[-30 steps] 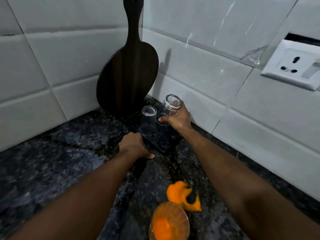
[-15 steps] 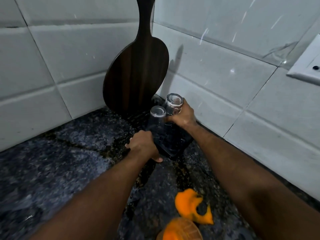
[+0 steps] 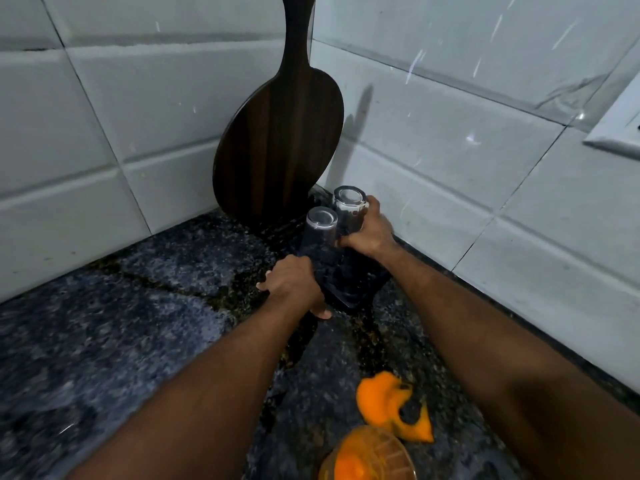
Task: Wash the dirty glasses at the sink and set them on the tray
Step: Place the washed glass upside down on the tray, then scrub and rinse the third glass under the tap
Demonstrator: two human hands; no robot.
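A small dark tray (image 3: 353, 289) lies on the granite counter in the tiled corner. Two clear glasses stand upside down on it, side by side. My right hand (image 3: 369, 233) is wrapped around the farther glass (image 3: 349, 206), whose rim I cannot see against the tray. The nearer glass (image 3: 320, 230) stands free just left of it. My left hand (image 3: 294, 285) grips the tray's near left edge, fingers curled over it.
A dark wooden paddle board (image 3: 277, 143) leans upright in the corner right behind the tray. An orange peel (image 3: 391, 407) and an orange-filled glass bowl (image 3: 363, 459) sit near the front. A white wall socket (image 3: 620, 129) is at the right edge. Tiled walls close both sides.
The glass in my right hand has gone from tilted and raised to upright beside the other glass. My left hand stays on the tray edge. The view has shifted toward the corner.
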